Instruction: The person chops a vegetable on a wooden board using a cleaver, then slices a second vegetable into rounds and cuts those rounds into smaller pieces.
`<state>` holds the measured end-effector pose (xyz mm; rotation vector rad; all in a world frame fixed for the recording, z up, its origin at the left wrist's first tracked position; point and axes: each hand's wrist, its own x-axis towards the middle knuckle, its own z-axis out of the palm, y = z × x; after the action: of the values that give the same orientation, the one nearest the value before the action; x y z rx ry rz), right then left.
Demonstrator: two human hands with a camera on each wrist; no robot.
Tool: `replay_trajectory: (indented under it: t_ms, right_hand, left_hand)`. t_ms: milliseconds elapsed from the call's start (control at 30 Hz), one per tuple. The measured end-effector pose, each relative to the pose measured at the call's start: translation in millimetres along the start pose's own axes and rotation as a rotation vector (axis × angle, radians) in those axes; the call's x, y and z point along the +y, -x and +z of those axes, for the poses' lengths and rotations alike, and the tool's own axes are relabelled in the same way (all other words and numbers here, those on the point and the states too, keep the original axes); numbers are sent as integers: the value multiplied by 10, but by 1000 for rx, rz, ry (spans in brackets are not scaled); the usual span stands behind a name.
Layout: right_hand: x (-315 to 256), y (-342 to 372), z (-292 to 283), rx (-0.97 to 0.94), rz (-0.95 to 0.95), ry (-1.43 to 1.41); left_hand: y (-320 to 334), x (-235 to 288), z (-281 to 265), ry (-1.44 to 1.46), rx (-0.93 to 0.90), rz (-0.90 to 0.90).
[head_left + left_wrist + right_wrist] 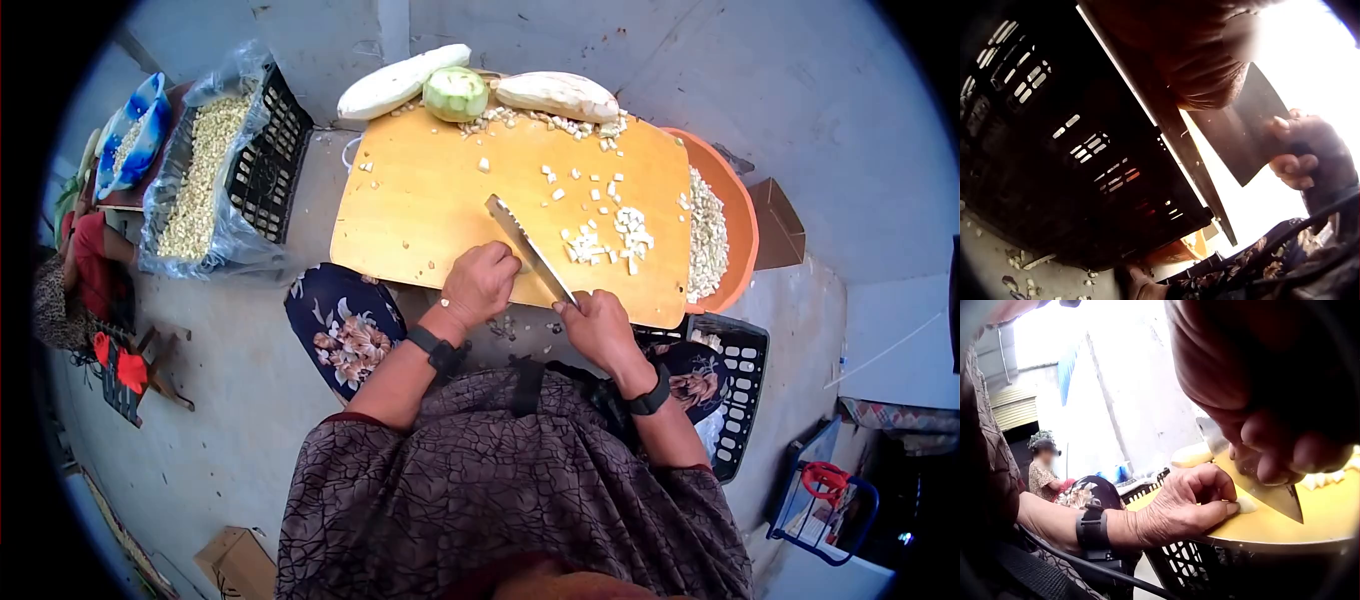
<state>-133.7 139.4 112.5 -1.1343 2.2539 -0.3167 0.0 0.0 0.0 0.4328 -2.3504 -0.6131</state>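
And here's the right hand [598, 328], fingers curled round the handle of the kitchen knife [530, 248], blade angled across the yellow board [430, 200]! The left hand [482, 280], fingers bent, pinches a pale piece [1246, 505] at the near edge; diced chunks [632, 230] sit right of the blade, peeled gourds [556, 96] along the far edge.

We wear a greyish-purple top [500, 470] veined with black crackle lines, a dark red edge [362, 417] under one sleeve, navy legwear [345, 330] (with big pale flowers), black wristbands [650, 392] and a black cable [1110, 575].
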Motion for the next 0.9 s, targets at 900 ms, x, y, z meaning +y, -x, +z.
replay_trajectory:
  t_ms: [900]
  right_hand:
    - [50,102,-60,-15,39,-144]
  left_hand:
    - [104,-207,163,396,441,-404]
